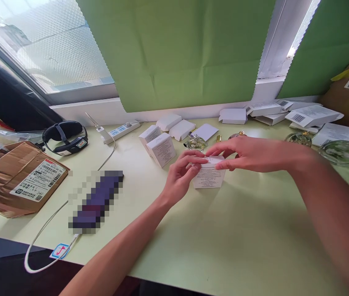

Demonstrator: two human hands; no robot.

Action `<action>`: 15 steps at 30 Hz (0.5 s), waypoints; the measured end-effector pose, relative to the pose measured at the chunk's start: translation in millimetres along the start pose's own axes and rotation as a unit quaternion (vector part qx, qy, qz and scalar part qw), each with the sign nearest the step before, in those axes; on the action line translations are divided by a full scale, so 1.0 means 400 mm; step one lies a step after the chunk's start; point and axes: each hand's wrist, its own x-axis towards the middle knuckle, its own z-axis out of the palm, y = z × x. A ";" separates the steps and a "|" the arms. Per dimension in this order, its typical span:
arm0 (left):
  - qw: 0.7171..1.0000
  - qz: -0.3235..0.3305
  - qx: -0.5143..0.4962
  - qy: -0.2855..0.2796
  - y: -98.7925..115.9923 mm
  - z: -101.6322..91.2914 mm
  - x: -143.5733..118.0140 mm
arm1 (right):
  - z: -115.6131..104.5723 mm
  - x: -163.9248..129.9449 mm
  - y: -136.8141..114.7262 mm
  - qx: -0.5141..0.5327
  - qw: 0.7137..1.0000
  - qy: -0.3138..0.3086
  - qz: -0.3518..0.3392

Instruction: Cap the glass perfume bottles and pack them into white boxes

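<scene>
white card, printed with fine text on its near face: that is the small box [208, 177] my two hands are on. it stands upright on the pale green table [229, 246], about midway between the left and right edges and nearer the far edge than the near one. my left hand [183, 172] has its fingers curled together against the box's upper left corner, thumb and fingertips pinching at the top flap. my right hand [248, 154] comes in from the right, fingers straight and close together, lying flat across the top of the box; it presses rather than clamps.

just behind the box, a small glass bottle [196, 143] stands on the table. left of it, two more upright white boxes [158, 146] stand touching each other. further back, near the far edge, lie several flattened white cartons [177, 125]. a white power strip [121, 130] lies by the far edge, left of those, with a cable [47, 226] running to the near left corner. a black headband device [65, 137] rests beyond it. a brown cardboard parcel with a shipping label [20, 179] sits at the left edge. toward the far right corner, a heap of flat labelled cartons [310, 115] and a clear glass dish [342, 151], blurred.
</scene>
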 end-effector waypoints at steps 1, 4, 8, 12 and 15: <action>1.000 -0.003 -0.003 -0.004 -0.001 -0.001 -0.001 | -0.002 -0.001 0.002 0.009 1.000 -0.007 0.006; 1.000 -0.018 -0.012 -0.015 -0.003 -0.003 -0.004 | -0.005 -0.002 0.007 0.053 0.998 -0.037 0.024; 0.998 -0.054 -0.023 -0.024 -0.006 -0.004 -0.006 | -0.004 -0.001 0.008 0.058 0.997 -0.042 0.034; 0.996 -0.076 -0.033 -0.019 -0.007 0.000 -0.006 | 0.000 0.002 0.007 0.049 0.997 -0.048 0.041; 0.995 -0.090 -0.051 -0.008 -0.008 0.005 -0.005 | 0.002 0.003 0.005 0.066 0.996 -0.046 0.039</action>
